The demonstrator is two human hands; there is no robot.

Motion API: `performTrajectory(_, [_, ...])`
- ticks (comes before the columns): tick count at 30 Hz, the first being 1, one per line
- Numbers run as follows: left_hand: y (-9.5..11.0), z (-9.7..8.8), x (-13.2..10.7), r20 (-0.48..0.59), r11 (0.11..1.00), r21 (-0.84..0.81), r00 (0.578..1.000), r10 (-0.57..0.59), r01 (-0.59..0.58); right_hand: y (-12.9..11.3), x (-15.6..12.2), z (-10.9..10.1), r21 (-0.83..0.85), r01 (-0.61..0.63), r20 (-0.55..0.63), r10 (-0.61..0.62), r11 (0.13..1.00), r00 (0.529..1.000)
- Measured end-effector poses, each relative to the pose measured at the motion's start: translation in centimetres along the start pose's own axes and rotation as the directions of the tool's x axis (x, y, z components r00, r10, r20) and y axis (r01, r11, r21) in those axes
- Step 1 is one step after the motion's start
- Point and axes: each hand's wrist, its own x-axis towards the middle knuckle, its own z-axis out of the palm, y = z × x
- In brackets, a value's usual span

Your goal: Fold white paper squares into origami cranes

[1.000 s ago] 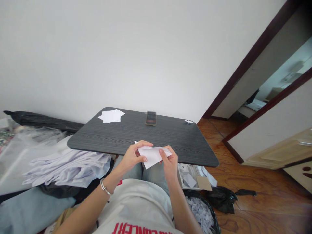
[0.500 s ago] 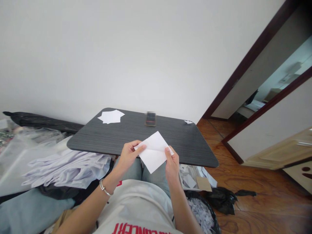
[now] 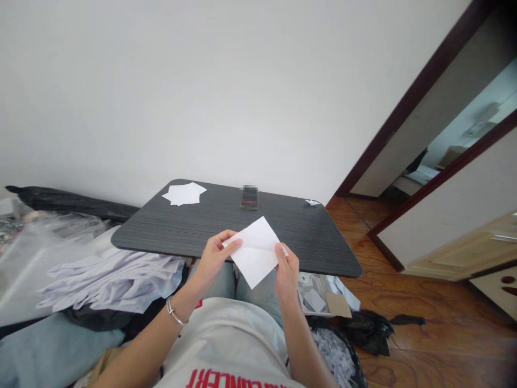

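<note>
A square sheet of white paper (image 3: 255, 258) is held up over the table's near edge, turned so its corners point up, down and sideways. A faint crease runs across its middle. My left hand (image 3: 216, 256) pinches the left corner, thumb on top and fingers beneath. At the opposite corner my right hand (image 3: 286, 267) grips the sheet the same way. Beyond, a stack of white paper sheets (image 3: 183, 194) lies at the table's far left. A small folded white paper piece (image 3: 312, 202) sits near the far right corner.
The dark table (image 3: 218, 221) stands against a white wall. A small blurred dark object (image 3: 249, 198) rests at its back middle. Folded white cloth (image 3: 113, 280) is heaped on the left. To the right are a box of papers (image 3: 319, 296) and a black-lined bin of paper scraps (image 3: 333, 355).
My right hand has shifted very slightly to the right, and the paper has tilted a little with it. The left hand is almost still.
</note>
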Motion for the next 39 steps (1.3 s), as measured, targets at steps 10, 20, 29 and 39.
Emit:
performTrajectory(10, [-0.1,0.1,0.0,-0.045,0.997,-0.072,0.999,-0.006,0.003,-0.7,-0.4,0.0,-0.028,-0.025,0.157,0.03,0.999,0.987])
performTrajectory(20, [-0.8,0.3,-0.3,0.005,0.993,-0.063,0.995,-0.097,0.097,-0.5,-0.5,0.2,-0.018,-0.046,0.175,0.049,0.999,0.983])
performTrajectory(29, [-0.5,0.1,-0.2,0.047,0.989,0.068,0.989,-0.138,0.134,-0.2,-0.1,-0.3,0.083,-0.174,0.255,0.148,0.981,0.956])
performTrajectory(39, [-0.1,-0.2,0.2,0.037,0.99,0.13,0.998,-0.055,0.05,0.0,0.1,-0.2,0.089,-0.158,0.269,0.129,0.983,0.955])
